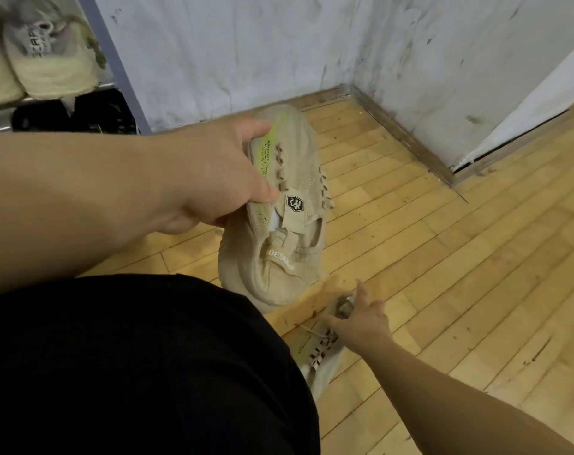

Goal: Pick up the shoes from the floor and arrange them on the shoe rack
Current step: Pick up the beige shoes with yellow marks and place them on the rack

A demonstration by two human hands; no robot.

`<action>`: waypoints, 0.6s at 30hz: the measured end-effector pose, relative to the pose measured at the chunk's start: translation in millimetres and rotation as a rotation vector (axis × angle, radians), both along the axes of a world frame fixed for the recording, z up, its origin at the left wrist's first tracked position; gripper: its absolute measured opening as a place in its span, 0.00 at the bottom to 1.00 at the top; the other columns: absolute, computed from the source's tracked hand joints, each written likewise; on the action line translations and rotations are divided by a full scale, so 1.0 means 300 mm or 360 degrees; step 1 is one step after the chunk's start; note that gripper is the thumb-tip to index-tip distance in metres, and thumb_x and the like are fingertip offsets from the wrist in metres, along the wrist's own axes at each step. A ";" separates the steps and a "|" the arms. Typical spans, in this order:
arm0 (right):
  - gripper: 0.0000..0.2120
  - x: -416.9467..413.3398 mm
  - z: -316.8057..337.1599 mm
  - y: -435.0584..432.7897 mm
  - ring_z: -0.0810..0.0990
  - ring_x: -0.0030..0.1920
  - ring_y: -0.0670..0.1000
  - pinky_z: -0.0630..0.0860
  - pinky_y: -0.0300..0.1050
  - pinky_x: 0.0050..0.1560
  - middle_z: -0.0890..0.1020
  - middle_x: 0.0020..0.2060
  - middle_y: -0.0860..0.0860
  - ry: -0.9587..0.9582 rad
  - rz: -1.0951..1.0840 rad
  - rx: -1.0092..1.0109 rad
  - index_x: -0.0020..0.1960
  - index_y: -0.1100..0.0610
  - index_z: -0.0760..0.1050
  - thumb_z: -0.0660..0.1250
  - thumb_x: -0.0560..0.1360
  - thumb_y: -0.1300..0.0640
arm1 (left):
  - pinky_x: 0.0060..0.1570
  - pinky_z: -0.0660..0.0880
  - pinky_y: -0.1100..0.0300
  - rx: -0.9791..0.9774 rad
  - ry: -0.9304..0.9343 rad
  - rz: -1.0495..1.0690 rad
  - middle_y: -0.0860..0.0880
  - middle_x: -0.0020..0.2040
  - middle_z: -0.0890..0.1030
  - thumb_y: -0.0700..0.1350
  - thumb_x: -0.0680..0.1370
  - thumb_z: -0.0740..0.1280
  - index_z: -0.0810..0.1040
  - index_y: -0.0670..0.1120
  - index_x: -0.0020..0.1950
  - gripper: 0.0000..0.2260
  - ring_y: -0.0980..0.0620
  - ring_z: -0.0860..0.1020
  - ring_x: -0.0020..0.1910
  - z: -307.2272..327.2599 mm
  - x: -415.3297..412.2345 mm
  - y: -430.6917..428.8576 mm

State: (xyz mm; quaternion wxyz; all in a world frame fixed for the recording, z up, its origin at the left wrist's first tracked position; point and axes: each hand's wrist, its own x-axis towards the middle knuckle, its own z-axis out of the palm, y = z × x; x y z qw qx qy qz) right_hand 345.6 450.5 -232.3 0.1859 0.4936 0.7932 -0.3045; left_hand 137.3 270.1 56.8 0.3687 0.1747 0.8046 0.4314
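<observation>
My left hand grips a beige knit sneaker by its side, lifted above the wooden floor with the toe pointing away from me. Low on the floor lies the matching beige sneaker, partly hidden behind my black clothing. My right hand reaches down onto that shoe's collar, thumb and fingers curled at its opening. At the top left stands the shoe rack, with a pale sneaker pair on its upper shelf and dark shoes on the shelf below.
A stained white wall meets the wooden floor in a corner just past the held shoe. A white door or panel stands at the right. The rack's blue-grey upright runs beside the wall.
</observation>
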 end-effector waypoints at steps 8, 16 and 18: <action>0.49 -0.081 0.001 0.110 0.70 0.72 0.61 0.74 0.57 0.69 0.69 0.76 0.51 -0.0193 0.0515 -0.0113 0.82 0.38 0.53 0.68 0.67 0.26 | 0.26 0.78 0.60 0.0030 0.0003 0.0082 0.52 0.60 0.82 0.33 0.77 0.73 0.63 0.63 0.80 0.40 0.51 0.85 0.42 0.005 -0.018 -0.037; 0.25 -0.116 0.126 0.104 0.72 0.71 0.55 0.69 0.52 0.73 0.75 0.72 0.48 -0.0108 0.0615 -0.0336 0.78 0.43 0.68 0.61 0.82 0.40 | 0.42 0.83 0.49 0.0060 -0.0015 0.0113 0.52 0.61 0.82 0.32 0.77 0.73 0.63 0.63 0.80 0.41 0.46 0.85 0.52 0.003 -0.037 -0.067; 0.22 -0.158 0.222 0.076 0.70 0.73 0.54 0.68 0.51 0.73 0.73 0.74 0.49 -0.0164 0.0790 -0.0260 0.76 0.44 0.71 0.59 0.83 0.41 | 0.40 0.82 0.50 0.0083 -0.0003 0.0136 0.52 0.61 0.82 0.32 0.77 0.73 0.62 0.63 0.80 0.41 0.46 0.85 0.52 0.005 -0.047 -0.088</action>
